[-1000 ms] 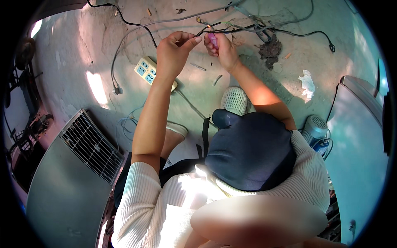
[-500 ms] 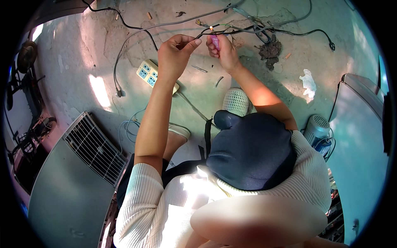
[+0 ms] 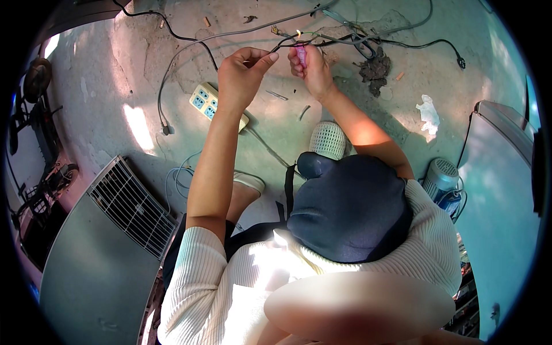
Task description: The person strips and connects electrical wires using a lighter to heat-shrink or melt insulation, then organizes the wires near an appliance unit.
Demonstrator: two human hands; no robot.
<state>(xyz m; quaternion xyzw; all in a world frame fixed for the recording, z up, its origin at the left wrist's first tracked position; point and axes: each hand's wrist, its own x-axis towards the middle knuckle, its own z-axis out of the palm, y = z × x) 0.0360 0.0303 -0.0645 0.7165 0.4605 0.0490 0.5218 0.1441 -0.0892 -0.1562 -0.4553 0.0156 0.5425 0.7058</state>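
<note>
Between thumb and fingers, my left hand (image 3: pixel 244 75) pinches a dark cable (image 3: pixel 282 46) whose strands spread toward the right. My right hand (image 3: pixel 313 68) is wrapped round a pink lighter (image 3: pixel 301 56), held upright. A small yellow flame (image 3: pixel 298 34) burns at its top, right by the cable's thin wires. Whether the flame touches them I cannot tell. Beyond my hands, a pair of pliers (image 3: pixel 345 24) lies on the floor among grey and black cords.
A cream power strip (image 3: pixel 205 99) lies by my left forearm. A black plug (image 3: pixel 462 63), a crumpled white tissue (image 3: pixel 428 117) and a dark clump (image 3: pixel 375 70) are on the floor to the right. A grey motor (image 3: pixel 443 175) stands near my right elbow; a grilled metal panel (image 3: pixel 132 207) is at left.
The flame has grown taller and shifted slightly right with the lighter, and my right hand has moved a little. My left hand stays almost in place on the cable.
</note>
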